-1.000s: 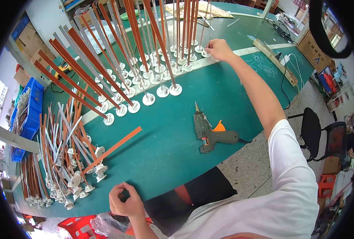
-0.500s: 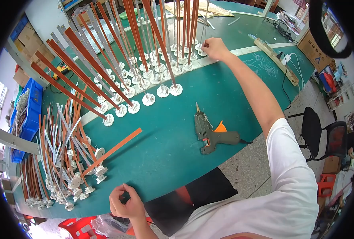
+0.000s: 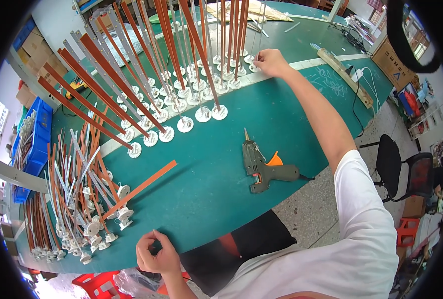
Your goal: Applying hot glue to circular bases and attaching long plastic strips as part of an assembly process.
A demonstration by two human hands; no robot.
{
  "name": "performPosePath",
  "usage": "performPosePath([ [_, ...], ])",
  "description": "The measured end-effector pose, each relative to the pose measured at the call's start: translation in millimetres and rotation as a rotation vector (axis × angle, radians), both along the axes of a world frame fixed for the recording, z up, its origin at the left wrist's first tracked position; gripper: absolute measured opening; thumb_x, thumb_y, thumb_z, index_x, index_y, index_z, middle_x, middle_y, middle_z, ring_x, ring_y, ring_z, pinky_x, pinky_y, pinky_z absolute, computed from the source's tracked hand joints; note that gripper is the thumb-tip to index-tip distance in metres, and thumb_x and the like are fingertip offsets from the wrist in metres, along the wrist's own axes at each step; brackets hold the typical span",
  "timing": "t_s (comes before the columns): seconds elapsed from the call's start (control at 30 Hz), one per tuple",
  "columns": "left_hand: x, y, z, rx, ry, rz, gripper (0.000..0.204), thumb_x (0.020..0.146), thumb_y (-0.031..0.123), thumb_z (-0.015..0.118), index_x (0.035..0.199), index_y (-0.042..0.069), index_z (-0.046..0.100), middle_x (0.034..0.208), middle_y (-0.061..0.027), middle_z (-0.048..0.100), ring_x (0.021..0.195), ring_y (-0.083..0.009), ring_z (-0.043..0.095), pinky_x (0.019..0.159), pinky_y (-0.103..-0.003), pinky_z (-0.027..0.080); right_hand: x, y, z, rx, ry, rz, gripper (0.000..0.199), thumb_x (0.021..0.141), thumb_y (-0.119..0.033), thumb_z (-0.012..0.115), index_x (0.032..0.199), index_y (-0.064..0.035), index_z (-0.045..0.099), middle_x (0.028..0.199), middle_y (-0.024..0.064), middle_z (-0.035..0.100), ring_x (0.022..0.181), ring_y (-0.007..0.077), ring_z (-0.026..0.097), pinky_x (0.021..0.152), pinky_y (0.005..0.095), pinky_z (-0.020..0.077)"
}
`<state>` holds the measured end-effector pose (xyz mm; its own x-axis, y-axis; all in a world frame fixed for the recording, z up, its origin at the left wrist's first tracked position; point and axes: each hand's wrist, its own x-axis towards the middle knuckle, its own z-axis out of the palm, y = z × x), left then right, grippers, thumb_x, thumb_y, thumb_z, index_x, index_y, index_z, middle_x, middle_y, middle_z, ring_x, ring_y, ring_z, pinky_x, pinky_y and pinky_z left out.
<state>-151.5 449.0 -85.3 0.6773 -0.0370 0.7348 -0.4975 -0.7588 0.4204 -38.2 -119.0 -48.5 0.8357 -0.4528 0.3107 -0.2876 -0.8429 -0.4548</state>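
At the far side of the table, my right hand (image 3: 271, 63) pinches the lower end of a thin grey metal strip (image 3: 262, 27), just above its white round base (image 3: 253, 68). Beside it rows of orange-brown strips (image 3: 200, 45) and grey strips stand upright on white round bases (image 3: 219, 112). By the near edge, my left hand (image 3: 157, 252) is held with its fingers curled in and nothing visible in them. A dark green hot glue gun (image 3: 261, 167) with an orange trigger lies on the table between my hands, its nozzle pointing away from me.
A heap of loose strips with white bases (image 3: 89, 229) lies at left, one orange strip (image 3: 146, 186) sticking out rightward. A blue bin (image 3: 37, 142) stands behind it. At right are a wooden bar (image 3: 346, 77), cables and a black chair (image 3: 406, 167).
Almost nothing differs. My right hand has shifted very slightly at the strip's lower end, and the strip's upper part has tipped a little to the right.
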Motion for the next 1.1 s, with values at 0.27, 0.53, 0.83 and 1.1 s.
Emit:
performPosePath([
  [0.27,0,-1,0,-0.009,0.006,-0.007,0.025,0.075,-0.006,0.074,0.074,0.003,0.050,0.072,-0.0067,0.065,0.055,-0.0174,0.050,0.051,-0.029,0.040,-9,12,10,0.031,0.087,-0.093,0.040,0.071,-0.035,0.080,0.089,-0.0003,0.073,0.092,0.0170,0.073,0.088,0.0299,0.070,0.083,0.0383,0.0553],
  [0.53,0,0,-1,0.006,0.000,-0.009,0.024,0.075,-0.006,0.074,0.074,0.002,0.051,0.072,-0.0069,0.065,0.055,-0.0175,0.051,0.050,-0.030,0.040,-8,12,10,-0.049,0.104,-0.069,0.050,0.068,-0.042,0.081,0.096,-0.0013,0.073,0.093,0.0174,0.071,0.091,0.0293,0.069,0.086,0.0366,0.0545],
  [0.83,1,-1,0,0.015,-0.004,-0.011,0.025,0.075,-0.006,0.074,0.073,0.003,0.050,0.071,-0.0071,0.064,0.054,-0.0181,0.051,0.050,-0.030,0.040,11,15,2,-0.100,0.277,-0.224,0.067,0.069,-0.053,0.080,0.114,-0.0043,0.071,0.130,0.0177,0.058,0.122,0.0321,0.056,0.102,0.0401,0.0470],
  [1.1,0,2,0,0.016,0.001,-0.002,0.025,0.075,-0.005,0.074,0.073,0.003,0.050,0.071,-0.0072,0.064,0.054,-0.0189,0.052,0.050,-0.030,0.040,11,13,-1,-0.070,0.275,-0.199,0.074,0.069,-0.052,0.081,0.121,-0.0031,0.067,0.124,0.0149,0.059,0.116,0.0285,0.058,0.099,0.0369,0.0474],
])
